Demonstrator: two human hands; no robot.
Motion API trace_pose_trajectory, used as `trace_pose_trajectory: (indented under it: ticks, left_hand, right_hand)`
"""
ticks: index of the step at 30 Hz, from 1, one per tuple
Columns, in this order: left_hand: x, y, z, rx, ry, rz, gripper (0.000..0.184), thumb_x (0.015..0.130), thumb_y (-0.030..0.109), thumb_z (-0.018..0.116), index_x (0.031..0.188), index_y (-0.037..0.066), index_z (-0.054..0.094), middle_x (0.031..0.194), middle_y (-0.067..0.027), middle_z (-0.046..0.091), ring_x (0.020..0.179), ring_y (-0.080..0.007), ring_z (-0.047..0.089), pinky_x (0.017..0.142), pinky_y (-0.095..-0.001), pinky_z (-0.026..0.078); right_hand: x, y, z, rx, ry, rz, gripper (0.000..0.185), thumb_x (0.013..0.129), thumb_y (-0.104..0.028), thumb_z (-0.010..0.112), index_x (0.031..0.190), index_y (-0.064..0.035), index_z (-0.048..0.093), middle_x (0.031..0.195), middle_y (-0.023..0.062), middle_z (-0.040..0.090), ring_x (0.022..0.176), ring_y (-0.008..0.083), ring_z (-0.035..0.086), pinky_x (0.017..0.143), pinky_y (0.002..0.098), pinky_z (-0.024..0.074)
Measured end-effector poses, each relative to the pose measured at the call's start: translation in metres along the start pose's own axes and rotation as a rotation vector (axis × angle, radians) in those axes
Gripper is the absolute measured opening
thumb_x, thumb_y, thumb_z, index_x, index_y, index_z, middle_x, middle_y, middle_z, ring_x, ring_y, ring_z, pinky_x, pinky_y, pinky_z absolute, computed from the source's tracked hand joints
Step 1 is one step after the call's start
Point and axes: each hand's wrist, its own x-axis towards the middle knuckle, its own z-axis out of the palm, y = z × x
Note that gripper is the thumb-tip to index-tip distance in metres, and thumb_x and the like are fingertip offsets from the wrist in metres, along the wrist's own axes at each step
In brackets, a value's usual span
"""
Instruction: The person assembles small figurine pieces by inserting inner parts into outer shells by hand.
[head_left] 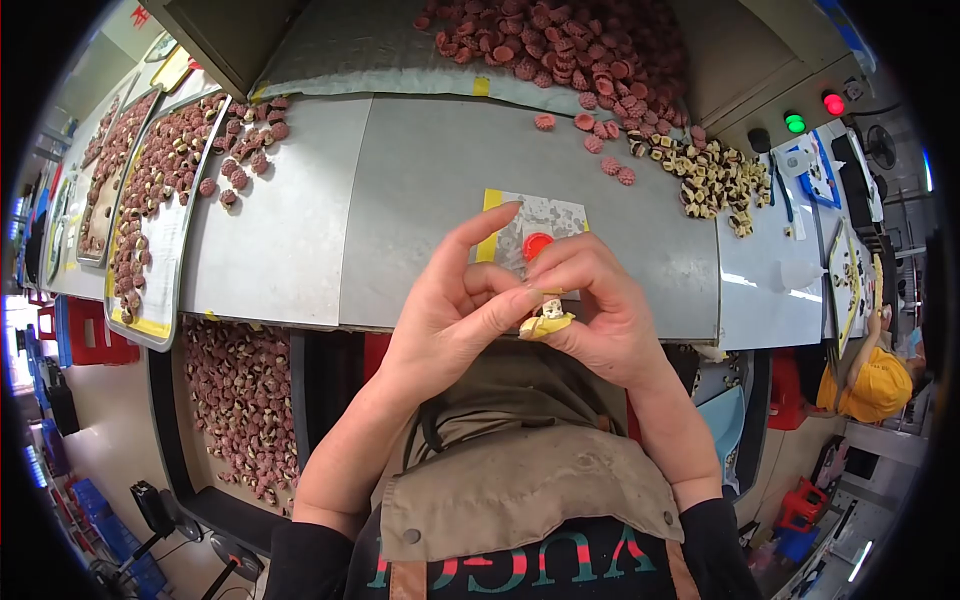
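In front of my apron, my right hand [600,305] pinches a small cream-and-dark piece [552,309] between thumb and fingers. Yellow material [545,327] shows against the thumb side; I cannot tell whether it covers the fingers or belongs to the piece. My left hand [455,310] meets the right at the fingertips, its thumb against the piece and its index finger raised. Whatever lies within its pinch is hidden. Just beyond the hands, a round red thing [537,246] sits on a speckled white board [560,215] with a yellow strip.
Pink ridged cups [560,45] heap at the back; cream-and-dark pieces [715,180] pile to the right. Assembled pieces fill trays [185,215] at left and a bin [240,400] below the table's edge. A person in yellow [868,385] is at far right.
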Motion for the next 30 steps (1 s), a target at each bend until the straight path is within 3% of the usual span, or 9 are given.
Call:
trace_pose_trajectory:
  ticks: [3,12,15,18,21,30]
  left_hand:
    - [0.001,0.006,-0.002,0.045,-0.037,-0.059,0.070,0.093,0.012,0.066,0.150,0.005,0.027,0.090,-0.0040,0.065,0.085,-0.0087,0.060,0.078,-0.0225,0.047]
    - [0.006,0.019,0.002,0.144,-0.171,-0.129,0.064,0.094,0.023,0.065,0.145,0.001,0.034,0.104,-0.0063,0.064,0.092,-0.0098,0.058,0.084,-0.0273,0.048]
    - [0.008,0.018,0.005,0.143,-0.162,-0.170,0.060,0.096,0.027,0.061,0.144,0.001,0.036,0.108,-0.0068,0.063,0.094,-0.0101,0.058,0.087,-0.0270,0.047]
    - [0.006,0.021,0.004,0.054,-0.095,-0.173,0.056,0.098,0.028,0.060,0.142,0.001,0.039,0.108,-0.0064,0.064,0.096,-0.0100,0.059,0.088,-0.0258,0.047]
    - [0.005,0.016,0.001,0.038,-0.093,-0.172,0.050,0.099,0.026,0.058,0.140,0.002,0.042,0.108,-0.0062,0.064,0.098,-0.0093,0.058,0.089,-0.0269,0.047]
    - [-0.008,0.019,-0.004,0.256,0.038,-0.117,0.038,0.098,0.017,0.059,0.131,0.002,0.050,0.103,-0.0051,0.067,0.093,-0.0084,0.060,0.083,-0.0242,0.048]
  right_hand:
    - [0.000,-0.002,0.001,-0.052,0.012,-0.027,0.029,0.076,-0.012,0.080,0.099,-0.0082,0.063,0.099,0.0047,0.062,0.096,0.0221,0.058,0.085,0.0332,0.0475]
    - [0.000,-0.012,-0.010,-0.610,0.002,-0.238,0.038,0.067,-0.016,0.081,0.100,-0.0116,0.064,0.099,0.0007,0.063,0.098,0.0230,0.060,0.088,0.0379,0.0414]
    - [0.000,-0.019,-0.010,-0.646,-0.017,-0.227,0.038,0.069,-0.012,0.079,0.104,-0.0112,0.064,0.102,0.0030,0.063,0.099,0.0245,0.060,0.090,0.0379,0.0415]
    - [-0.001,-0.021,-0.009,-0.412,0.029,-0.036,0.037,0.072,-0.007,0.076,0.107,-0.0098,0.065,0.104,0.0057,0.064,0.099,0.0263,0.060,0.091,0.0382,0.0434]
    - [-0.007,-0.012,-0.009,-0.259,0.059,0.021,0.036,0.074,-0.003,0.073,0.109,-0.0080,0.064,0.106,0.0077,0.064,0.099,0.0277,0.060,0.090,0.0385,0.0456]
    - [-0.002,-0.006,-0.007,-0.339,-0.046,-0.108,0.038,0.075,-0.002,0.072,0.111,-0.0075,0.062,0.106,0.0093,0.063,0.103,0.0295,0.059,0.089,0.0394,0.0468]
